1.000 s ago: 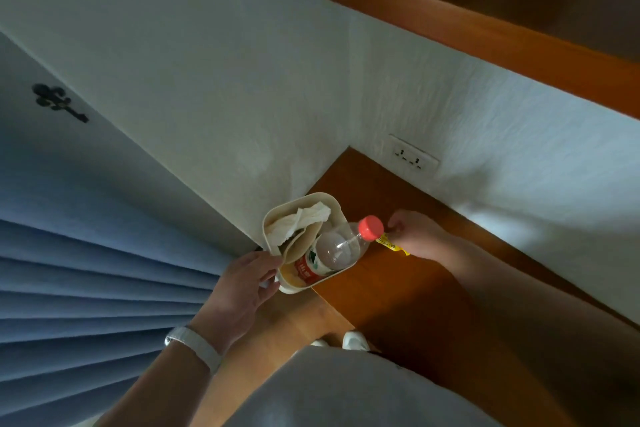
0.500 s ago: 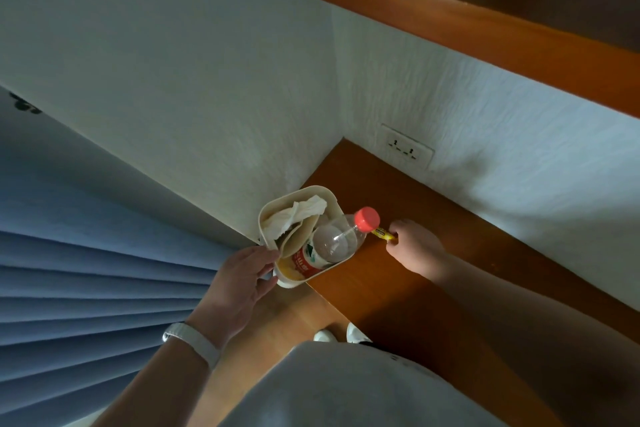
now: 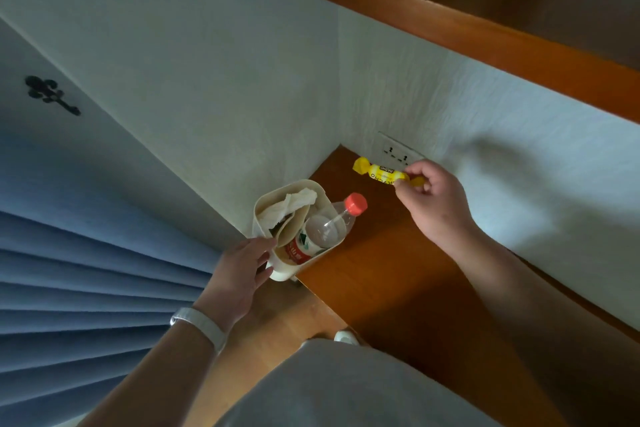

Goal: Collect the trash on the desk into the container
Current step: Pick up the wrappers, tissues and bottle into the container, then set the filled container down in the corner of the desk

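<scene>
R hand (image 3: 433, 199), centre-right of frame, is pinching a yellow candy wrapper (image 3: 382, 173) by one twisted end, lifted above the wooden desk (image 3: 398, 274) near the wall socket (image 3: 398, 152). L hand (image 3: 239, 274), lower centre, is gripping the cream container (image 3: 277, 194) w/ fingers on its side; it's holding a plastic bottle (image 3: 329, 225) & crumpled tissue (image 3: 294, 203).
</scene>
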Tool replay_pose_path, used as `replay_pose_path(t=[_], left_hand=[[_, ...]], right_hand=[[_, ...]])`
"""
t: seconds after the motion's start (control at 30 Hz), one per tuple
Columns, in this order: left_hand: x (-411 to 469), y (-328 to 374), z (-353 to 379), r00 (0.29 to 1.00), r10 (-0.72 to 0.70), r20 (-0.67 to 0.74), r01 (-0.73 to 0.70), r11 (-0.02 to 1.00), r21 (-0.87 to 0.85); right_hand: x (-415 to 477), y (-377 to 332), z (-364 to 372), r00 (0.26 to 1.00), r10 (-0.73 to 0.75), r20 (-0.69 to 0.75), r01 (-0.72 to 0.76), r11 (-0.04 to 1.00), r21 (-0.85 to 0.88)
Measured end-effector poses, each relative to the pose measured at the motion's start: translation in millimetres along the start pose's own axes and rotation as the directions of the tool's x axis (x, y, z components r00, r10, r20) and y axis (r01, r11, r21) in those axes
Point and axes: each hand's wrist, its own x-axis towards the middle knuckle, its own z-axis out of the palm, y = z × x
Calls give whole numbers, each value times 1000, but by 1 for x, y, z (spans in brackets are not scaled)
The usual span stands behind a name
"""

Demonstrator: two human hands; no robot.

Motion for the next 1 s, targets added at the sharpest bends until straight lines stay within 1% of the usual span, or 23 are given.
replay_pose_path(t=[0.1,0.2,0.27,0.37,0.43,0.57,0.7,0.77,0.87,0.93,1.0], left_hand=[[1,0,3,1000,12,-16,-12,1000,-25],[3,0,9,999,43,-1,-43,998,-34],[5,-1,12,999,43,-7,-43,998,-36],[7,-5,12,999,6,-43,-8,999,-51],[5,-7,12,999,35,-15,-35,999,-15],[-4,-8,7,996,76,37,-77,997,30],[-8,-10,3,999,45,7,-44,998,-45],[-9,-9,2,1000,14,-14,-15,995,-95],[-11,-9,-1,999,22,-25,-25,994,-106],[-12,-8,-1,999,28,-38,-32,993,-115],[-13,-6,-1,998,3,-60,-11,989,-145]], right_hand=[[-12,-31,4,989,-100,113,100,995,10],[-25,-46,18,949,-168,268,193,979,-71],[-31,-49,32,917,-172,359,239,959,-151],[-39,-50,53,864,-129,486,274,931,-241],[-43,-52,64,836,-103,539,292,915,-277],[-44,-57,79,806,-71,587,310,896,-318],[-43,-66,89,783,-102,614,365,875,-319],[-43,-69,89,787,-129,603,377,875,-305],[-45,-67,83,802,-158,576,375,884,-280],[-48,-63,75,811,-158,563,360,894,-268],[-49,-55,66,830,-136,540,322,909,-265]])
